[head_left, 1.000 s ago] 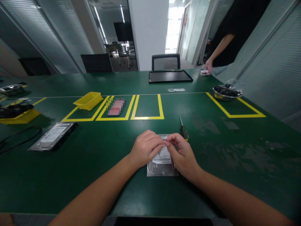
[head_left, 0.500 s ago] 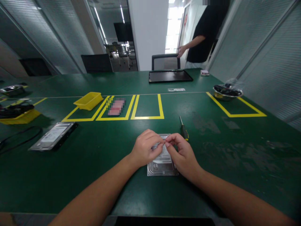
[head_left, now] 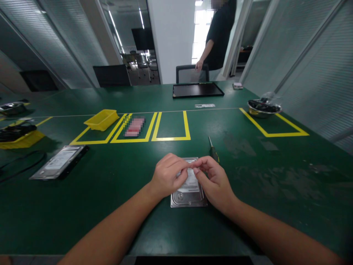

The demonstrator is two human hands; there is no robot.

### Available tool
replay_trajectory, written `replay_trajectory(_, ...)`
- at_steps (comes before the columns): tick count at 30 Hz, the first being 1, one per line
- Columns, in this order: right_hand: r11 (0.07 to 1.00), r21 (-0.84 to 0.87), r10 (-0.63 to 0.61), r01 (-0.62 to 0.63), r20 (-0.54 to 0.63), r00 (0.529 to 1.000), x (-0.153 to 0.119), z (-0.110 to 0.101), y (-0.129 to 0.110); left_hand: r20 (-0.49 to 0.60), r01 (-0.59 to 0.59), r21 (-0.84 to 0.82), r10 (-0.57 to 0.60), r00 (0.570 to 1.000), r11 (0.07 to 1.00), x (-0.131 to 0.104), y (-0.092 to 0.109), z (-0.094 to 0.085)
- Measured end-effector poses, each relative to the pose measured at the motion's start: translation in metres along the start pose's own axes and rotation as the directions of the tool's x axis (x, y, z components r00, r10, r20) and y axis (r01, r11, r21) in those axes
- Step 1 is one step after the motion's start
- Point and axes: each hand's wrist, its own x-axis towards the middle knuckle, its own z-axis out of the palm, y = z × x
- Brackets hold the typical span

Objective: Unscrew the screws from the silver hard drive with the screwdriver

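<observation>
A silver hard drive (head_left: 188,198) with a white label lies flat on the green table in front of me, partly covered by my hands. My left hand (head_left: 171,174) is over its left side, fingers bent and pinched towards the right. Opposite, my right hand (head_left: 214,180) has thumb and forefinger pinched, and the fingertips of both hands meet above the drive's upper part. Whatever lies between those fingertips is too small to make out. Just beyond my right hand rests a screwdriver (head_left: 213,151) with a dark and yellow handle, its shaft pointing away.
Another hard drive (head_left: 62,162) lies at left, near a black cable (head_left: 26,167). Farther back are a yellow tray (head_left: 102,120), a blurred pink item (head_left: 135,127), yellow tape outlines (head_left: 171,139), a metal bowl (head_left: 263,110) and a black panel (head_left: 198,90). A person (head_left: 220,36) stands behind a chair.
My hands stay together over the hard drive, with the left fingers slightly shifted. The person at the back has moved left and now has a hand on the chair. The view has turned slightly.
</observation>
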Motion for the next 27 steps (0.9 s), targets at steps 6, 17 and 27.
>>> replay_trajectory(6,0.992,-0.119,-0.052,0.050,-0.009,0.999,0.004,-0.003,0.000,-0.028,0.044,0.009,-0.043,0.999,0.999,0.000,-0.001,0.000)
replay_trajectory(17,0.830,-0.504,-0.196,0.240,0.138,0.971,0.011,-0.011,0.000,-0.042,0.178,0.006,-0.178,0.983,0.984,0.002,-0.005,0.002)
replay_trajectory(27,0.486,-0.845,-0.056,0.222,0.223,0.973,0.019,-0.021,-0.001,0.041,0.225,0.036,-0.227,0.973,0.974,0.003,-0.007,0.001)
